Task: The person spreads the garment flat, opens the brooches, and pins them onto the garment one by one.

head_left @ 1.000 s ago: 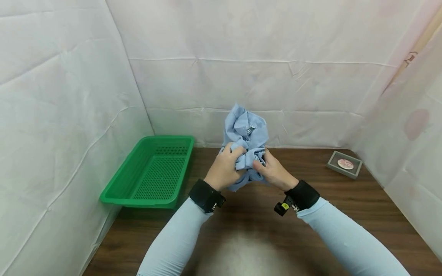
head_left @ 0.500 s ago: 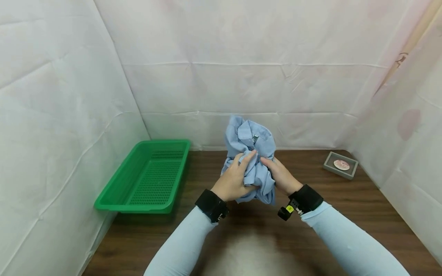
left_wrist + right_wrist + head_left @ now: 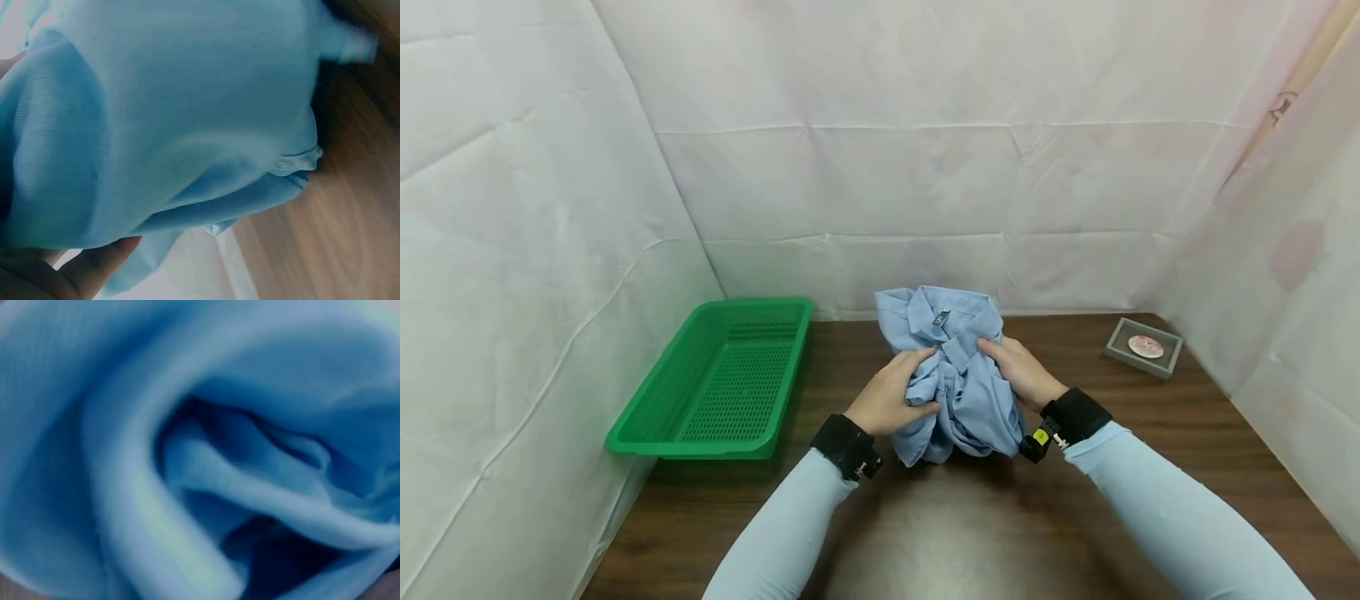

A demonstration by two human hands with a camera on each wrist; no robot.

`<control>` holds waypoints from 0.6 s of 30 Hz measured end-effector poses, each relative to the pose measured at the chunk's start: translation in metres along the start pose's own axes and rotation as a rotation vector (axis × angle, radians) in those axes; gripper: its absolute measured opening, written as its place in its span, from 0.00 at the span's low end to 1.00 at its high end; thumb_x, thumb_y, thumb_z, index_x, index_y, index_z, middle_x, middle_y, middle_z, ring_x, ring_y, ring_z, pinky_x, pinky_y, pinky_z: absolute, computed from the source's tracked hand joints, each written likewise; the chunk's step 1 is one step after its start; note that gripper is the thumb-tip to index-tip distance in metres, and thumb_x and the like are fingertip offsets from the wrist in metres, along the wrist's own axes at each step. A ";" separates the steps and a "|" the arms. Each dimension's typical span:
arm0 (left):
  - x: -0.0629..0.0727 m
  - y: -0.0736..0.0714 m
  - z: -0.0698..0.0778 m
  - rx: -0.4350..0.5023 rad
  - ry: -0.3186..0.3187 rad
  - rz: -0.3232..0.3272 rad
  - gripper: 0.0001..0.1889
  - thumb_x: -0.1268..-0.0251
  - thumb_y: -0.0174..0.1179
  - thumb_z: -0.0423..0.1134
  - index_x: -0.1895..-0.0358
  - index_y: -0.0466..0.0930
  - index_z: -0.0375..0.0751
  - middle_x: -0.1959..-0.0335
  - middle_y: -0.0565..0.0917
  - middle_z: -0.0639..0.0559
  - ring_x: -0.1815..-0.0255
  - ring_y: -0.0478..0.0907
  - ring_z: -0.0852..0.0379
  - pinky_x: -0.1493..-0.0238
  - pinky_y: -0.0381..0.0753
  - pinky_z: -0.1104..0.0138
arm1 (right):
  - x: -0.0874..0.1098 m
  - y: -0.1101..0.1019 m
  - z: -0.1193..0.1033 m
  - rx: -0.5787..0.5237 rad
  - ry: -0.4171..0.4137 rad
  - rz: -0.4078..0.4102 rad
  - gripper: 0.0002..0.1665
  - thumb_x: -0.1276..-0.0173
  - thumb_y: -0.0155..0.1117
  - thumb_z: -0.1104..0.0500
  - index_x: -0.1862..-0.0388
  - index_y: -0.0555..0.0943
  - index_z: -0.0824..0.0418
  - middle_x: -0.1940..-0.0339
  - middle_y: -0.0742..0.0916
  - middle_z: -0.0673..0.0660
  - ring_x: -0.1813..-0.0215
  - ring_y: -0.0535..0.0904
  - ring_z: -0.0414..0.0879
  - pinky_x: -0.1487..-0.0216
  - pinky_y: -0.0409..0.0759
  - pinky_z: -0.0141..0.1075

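Observation:
A crumpled light blue shirt (image 3: pixel 958 392) is bunched between both hands over the wooden table, its collar and small dark neck label facing up at the far end. My left hand (image 3: pixel 891 396) grips its left side, with the fingertips on the folds below the collar. On the opposite side my right hand (image 3: pixel 1021 372) holds the cloth, thumb on top near the collar and the other fingers hidden behind fabric. In the left wrist view, the shirt (image 3: pixel 187 125) spreads over most of the picture, with fingers (image 3: pixel 103 265) at its lower edge. Loose folds (image 3: pixel 175 487) fill the right wrist view.
A green perforated plastic basket (image 3: pixel 782 392) stands on the left of the wooden table (image 3: pixel 1150 467). At the back right lies a small grey tray (image 3: pixel 1123 354) with a pinkish oval piece (image 3: pixel 1146 347) in it. White sheeting (image 3: pixel 925 183) walls the left, back and right sides.
The shirt has come down towards the table and spread wider, with its collar now more opened out. Both hands have moved slightly apart, the right one further to the right.

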State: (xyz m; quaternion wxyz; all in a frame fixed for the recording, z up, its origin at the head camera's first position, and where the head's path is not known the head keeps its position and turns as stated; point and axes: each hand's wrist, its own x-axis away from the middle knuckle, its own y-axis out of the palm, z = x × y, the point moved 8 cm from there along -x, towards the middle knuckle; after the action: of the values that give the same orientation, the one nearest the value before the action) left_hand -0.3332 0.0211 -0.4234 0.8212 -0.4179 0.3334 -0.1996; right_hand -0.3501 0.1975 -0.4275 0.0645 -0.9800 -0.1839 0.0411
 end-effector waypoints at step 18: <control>0.030 -0.023 -0.053 -0.105 -0.196 -0.147 0.43 0.48 0.64 0.67 0.30 0.66 0.51 0.37 0.70 0.52 0.39 0.70 0.55 0.43 0.74 0.58 | -0.009 -0.036 0.005 0.363 0.100 0.009 0.37 0.23 0.46 0.42 0.25 0.59 0.62 0.30 0.70 0.64 0.34 0.67 0.57 0.35 0.64 0.51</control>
State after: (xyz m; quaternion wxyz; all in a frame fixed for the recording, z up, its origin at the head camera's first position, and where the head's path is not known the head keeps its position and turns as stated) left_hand -0.3512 -0.0397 -0.4386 0.8101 -0.5011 0.2299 -0.1994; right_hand -0.3714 0.2281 -0.4270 0.2493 -0.9538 -0.1658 0.0250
